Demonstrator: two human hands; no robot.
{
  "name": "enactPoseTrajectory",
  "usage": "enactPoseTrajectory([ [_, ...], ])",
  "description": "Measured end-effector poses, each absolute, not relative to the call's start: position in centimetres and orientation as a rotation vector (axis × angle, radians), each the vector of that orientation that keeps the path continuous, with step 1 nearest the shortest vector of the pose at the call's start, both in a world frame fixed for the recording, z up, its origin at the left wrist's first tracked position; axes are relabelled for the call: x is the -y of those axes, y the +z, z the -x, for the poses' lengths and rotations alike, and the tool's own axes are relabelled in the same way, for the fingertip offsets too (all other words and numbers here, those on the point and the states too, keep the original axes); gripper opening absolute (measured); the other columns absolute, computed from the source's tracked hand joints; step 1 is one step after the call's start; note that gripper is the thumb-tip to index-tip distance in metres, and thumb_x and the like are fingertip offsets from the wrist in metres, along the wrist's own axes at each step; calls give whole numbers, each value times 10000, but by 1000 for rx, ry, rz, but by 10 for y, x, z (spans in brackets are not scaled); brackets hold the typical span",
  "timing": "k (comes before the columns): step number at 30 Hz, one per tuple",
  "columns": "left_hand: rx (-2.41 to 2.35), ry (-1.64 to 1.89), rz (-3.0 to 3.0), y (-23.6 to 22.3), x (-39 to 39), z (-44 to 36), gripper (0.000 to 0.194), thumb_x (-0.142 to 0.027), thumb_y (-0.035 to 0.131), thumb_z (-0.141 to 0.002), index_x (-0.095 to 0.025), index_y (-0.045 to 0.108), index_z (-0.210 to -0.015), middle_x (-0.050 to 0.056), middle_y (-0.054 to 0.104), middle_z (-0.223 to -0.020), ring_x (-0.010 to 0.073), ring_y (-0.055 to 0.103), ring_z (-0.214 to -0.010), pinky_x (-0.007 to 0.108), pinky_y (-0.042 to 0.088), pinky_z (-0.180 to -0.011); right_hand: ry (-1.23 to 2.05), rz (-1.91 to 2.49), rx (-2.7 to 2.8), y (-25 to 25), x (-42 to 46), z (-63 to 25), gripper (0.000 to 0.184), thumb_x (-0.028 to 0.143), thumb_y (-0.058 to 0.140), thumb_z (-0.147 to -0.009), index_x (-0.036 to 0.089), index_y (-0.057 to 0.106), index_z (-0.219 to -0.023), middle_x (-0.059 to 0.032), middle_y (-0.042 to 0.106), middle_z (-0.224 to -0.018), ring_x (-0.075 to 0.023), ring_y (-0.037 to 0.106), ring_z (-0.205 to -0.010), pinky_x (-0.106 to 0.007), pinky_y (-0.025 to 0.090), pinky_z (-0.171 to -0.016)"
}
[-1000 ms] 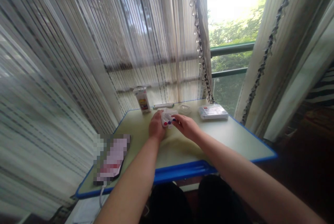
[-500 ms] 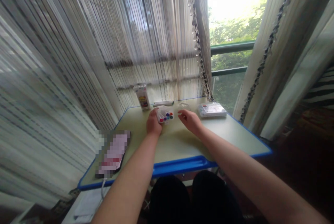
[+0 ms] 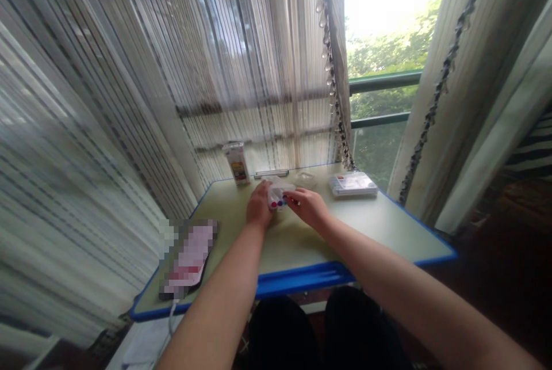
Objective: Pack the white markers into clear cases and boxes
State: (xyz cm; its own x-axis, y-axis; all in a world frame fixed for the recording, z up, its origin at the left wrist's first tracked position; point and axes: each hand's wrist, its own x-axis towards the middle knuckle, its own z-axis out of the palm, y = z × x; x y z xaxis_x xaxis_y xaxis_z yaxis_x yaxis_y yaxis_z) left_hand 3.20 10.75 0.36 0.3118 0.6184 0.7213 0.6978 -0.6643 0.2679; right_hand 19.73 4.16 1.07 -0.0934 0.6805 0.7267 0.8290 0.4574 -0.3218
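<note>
A clear plastic case (image 3: 276,187) is tilted so its end faces me, showing several markers (image 3: 274,205) with round red, purple and blue ends. Wrapped around the left side of this case is my left hand (image 3: 259,203). My right hand (image 3: 307,202) reaches in from the other side, its fingers pinched at the dark end of one marker (image 3: 285,198) at the case's mouth. Those fingers partly cover the other marker ends. Just behind my right hand lies a clear plastic piece (image 3: 305,179).
A tall box (image 3: 237,164) stands at the back left, beside a thin long item (image 3: 271,174). At the back right lies a flat clear case (image 3: 353,184). A blurred phone-like device (image 3: 190,258) with a cable rests on the left of the blue-edged table (image 3: 366,232), near curtains (image 3: 267,59).
My right hand has moved left, from beside the case to the marker ends. My left hand still holds the case. The whole view has shifted slightly.
</note>
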Motion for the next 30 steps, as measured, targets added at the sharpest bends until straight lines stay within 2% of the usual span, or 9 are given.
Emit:
enactPoseTrajectory([
  [7, 1222, -1264, 2490, 5, -106, -36, 523, -129, 523, -731, -196, 473, -1248, 111, 507, -1321, 246, 448, -1251, 417, 385, -1052, -120, 1242, 1750, 11, -48, -200, 143, 262, 582, -830, 216, 717, -827, -53, 686, -776, -149, 607, -672, -243, 439, -657],
  [11, 1193, -1264, 2480, 6, -106, -37, 488, -133, 508, -738, -141, 485, -1226, 150, 518, -1295, 257, 469, -1228, 407, 387, -1048, -127, 1250, 1726, 13, -46, -201, 158, 275, 576, -840, 201, 707, -789, -49, 672, -757, -143, 592, -660, -236, 430, -644],
  [16, 1139, -1284, 2491, 7, -105, -38, 517, -176, 563, -718, -172, 469, -1226, 126, 550, -1252, 250, 481, -1212, 406, 414, -1026, -121, 1196, 1742, 12, -46, -203, 177, 284, 545, -860, 212, 707, -863, -56, 678, -788, -149, 608, -693, -237, 443, -660],
  [20, 1178, -1314, 2456, 6, -105, -37, 528, -145, 567, -705, -195, 467, -1221, 100, 564, -1230, 234, 505, -1181, 387, 421, -1017, -104, 1148, 1693, 12, -44, -206, 208, 277, 505, -877, 206, 687, -947, -77, 694, -872, -160, 627, -747, -252, 464, -703],
  [23, 1212, -1343, 2435, 7, -105, -35, 528, -143, 579, -686, -180, 478, -1202, 99, 587, -1188, 238, 535, -1134, 378, 439, -994, -142, 1154, 1653, 14, -39, -207, 214, 298, 507, -875, 201, 671, -972, -77, 688, -896, -143, 611, -686, -242, 457, -675],
  [30, 1298, -1455, 2386, 10, -105, -33, 469, -148, 597, -664, -149, 528, -1128, 119, 612, -1120, 241, 580, -1050, 349, 475, -941, -203, 1198, 1712, 11, -37, -208, 227, 336, 499, -874, 206, 663, -963, -34, 649, -754, -115, 549, -580, -216, 400, -583],
])
